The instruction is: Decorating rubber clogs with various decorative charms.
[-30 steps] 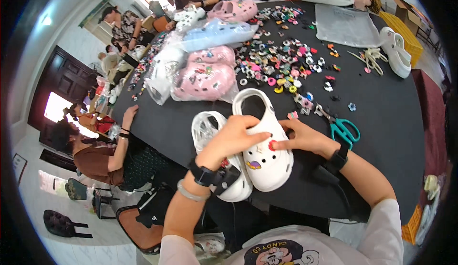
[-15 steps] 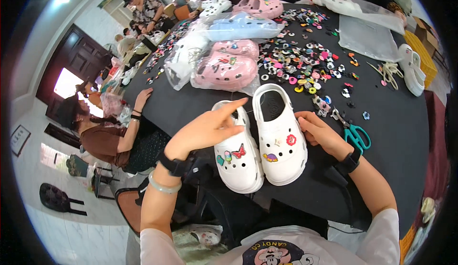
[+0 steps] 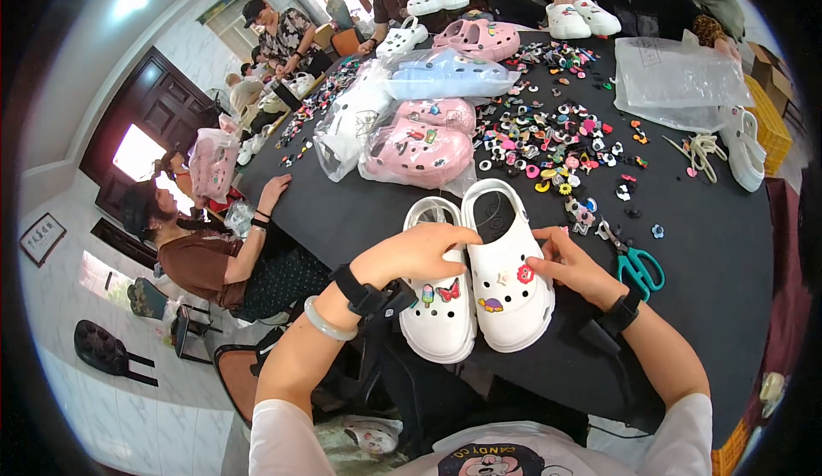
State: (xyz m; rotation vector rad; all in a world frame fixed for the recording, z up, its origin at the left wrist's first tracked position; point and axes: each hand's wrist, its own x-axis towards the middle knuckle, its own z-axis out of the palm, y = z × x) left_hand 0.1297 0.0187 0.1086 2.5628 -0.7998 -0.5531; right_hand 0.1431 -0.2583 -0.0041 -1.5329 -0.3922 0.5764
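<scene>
Bench [image 3: 711, 236]: black and busy, folks, loose charms [image 3: 556, 139] scattered at one o'clock from the pair, bagged pink clogs [image 3: 419, 152] at eleven, teal scissors [image 3: 632, 255] at three.
White pair: left clog [image 3: 441, 329] and right clog [image 3: 495, 258], just beside each other over the near side, toes to six o'clock.
Left hand [image 3: 411, 252]: across the left clog, thumb and forefinger slightly apart, reaching the right clog's opening; gripping? Can't tell.
Right hand [image 3: 584, 268]: thumb right up at the red charm [image 3: 525, 274], other fingers by the three o'clock side, hold unclear.
Handling: light, springy, smooth foam, I'd judge; best taken by rim or heel strap, sparing the charms.
Writing: lettering on the printed shirt [image 3: 591, 455] at six, characters on a framed plaque [image 3: 43, 242] at nine; nothing legible on the clogs.
</scene>
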